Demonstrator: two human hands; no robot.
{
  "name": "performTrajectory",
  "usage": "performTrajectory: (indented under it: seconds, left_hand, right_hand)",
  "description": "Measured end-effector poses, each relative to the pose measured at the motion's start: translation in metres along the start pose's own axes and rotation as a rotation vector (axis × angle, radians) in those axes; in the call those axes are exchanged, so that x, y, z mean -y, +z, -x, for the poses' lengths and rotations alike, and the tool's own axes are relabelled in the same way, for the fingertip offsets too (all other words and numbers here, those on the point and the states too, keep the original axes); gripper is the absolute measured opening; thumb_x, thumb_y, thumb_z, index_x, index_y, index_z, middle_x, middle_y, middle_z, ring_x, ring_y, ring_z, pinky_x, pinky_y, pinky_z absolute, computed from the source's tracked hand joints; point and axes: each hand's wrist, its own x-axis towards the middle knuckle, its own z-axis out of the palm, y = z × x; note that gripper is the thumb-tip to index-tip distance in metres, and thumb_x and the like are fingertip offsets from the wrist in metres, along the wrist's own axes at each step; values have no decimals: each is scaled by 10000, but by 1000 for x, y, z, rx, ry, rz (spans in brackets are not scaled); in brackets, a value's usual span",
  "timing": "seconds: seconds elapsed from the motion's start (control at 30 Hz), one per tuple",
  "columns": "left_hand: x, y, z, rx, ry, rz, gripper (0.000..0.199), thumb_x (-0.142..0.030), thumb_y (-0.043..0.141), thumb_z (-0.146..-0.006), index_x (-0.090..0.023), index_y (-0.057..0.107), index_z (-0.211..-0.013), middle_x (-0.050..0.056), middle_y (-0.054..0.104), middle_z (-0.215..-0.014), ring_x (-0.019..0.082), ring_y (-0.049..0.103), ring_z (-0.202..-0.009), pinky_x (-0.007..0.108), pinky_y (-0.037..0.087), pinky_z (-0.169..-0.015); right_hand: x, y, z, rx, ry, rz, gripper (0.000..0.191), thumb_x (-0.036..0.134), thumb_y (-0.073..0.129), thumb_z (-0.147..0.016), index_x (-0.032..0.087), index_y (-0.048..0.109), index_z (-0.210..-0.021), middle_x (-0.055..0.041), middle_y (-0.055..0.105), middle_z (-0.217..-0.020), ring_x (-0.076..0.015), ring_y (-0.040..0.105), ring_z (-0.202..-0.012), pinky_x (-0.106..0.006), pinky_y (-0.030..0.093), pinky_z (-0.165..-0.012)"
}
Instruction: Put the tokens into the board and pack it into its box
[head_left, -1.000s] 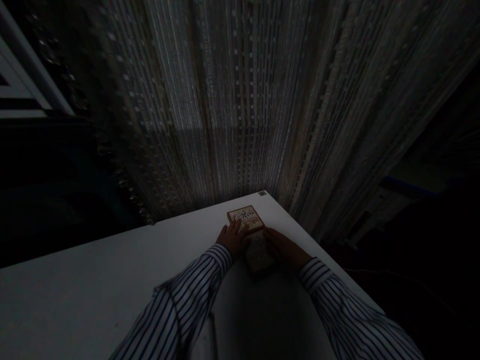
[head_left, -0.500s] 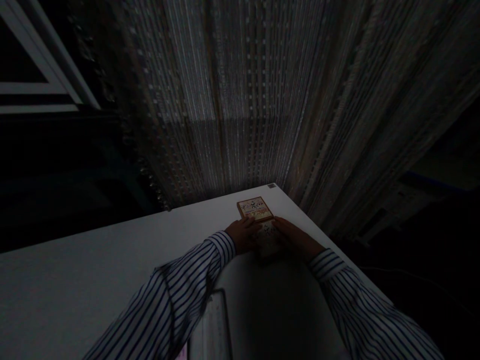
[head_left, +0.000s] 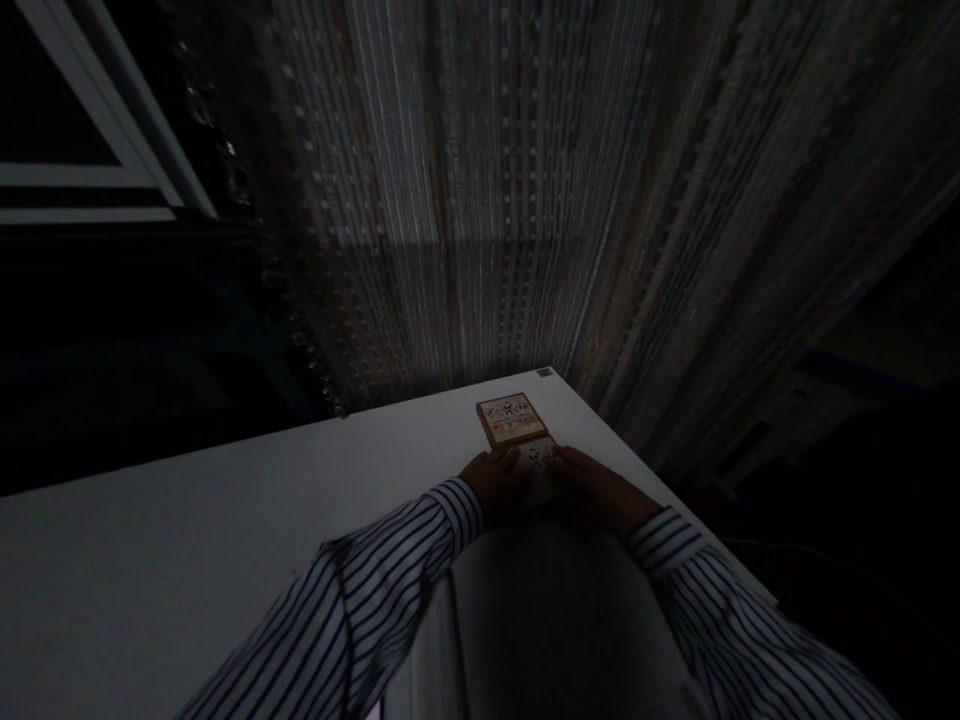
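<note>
A flat box [head_left: 513, 418] with a brown edge, a pale printed top and dark brush-style lettering lies on the white table [head_left: 300, 500]. Right against its near side is a second, similar box [head_left: 534, 462], partly covered by my fingers. My left hand [head_left: 496, 482] grips the nearer box from the left, its fingertips on the top. From the right, my right hand [head_left: 604, 490] is closed on the same box. Deep shadow hides the near end of this box and some of my fingers.
A hanging string curtain [head_left: 465, 250] runs behind the table's far edge. A dark square patch [head_left: 544, 372] marks the far corner. A pale flat-sided object [head_left: 431, 650] is partly hidden by my left sleeve. A thin cable trails at the right.
Both hands have drawn slightly nearer to me on the lower box. My left fingers have come off the farther box's near edge, so more of its top shows.
</note>
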Motion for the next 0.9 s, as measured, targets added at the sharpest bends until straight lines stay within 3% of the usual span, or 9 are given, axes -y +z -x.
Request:
performTrajectory:
  seconds: [0.43, 0.9]
  left_hand:
    - [-10, 4, -5, -20, 106, -38, 572, -538, 450, -747, -134, 470, -1152, 166, 454, -1208, 293, 397, -1135, 417, 314, -966]
    - [-14, 1, -4, -22, 71, -25, 564, -511, 455, -755, -112, 466, -1153, 170, 471, -1191, 294, 421, -1115, 406, 354, -937]
  right_hand:
    - [7, -6, 2, 70, 72, -55, 566, 461, 549, -736, 203, 448, -1230, -120, 369, -1324, -270, 370, -1191, -416, 352, -975]
    - [5, -5, 2, 66, 51, -72, 556, 419, 572, -731, 229, 439, -1237, -96, 359, -1335, -268, 384, -1181, -407, 361, -967]
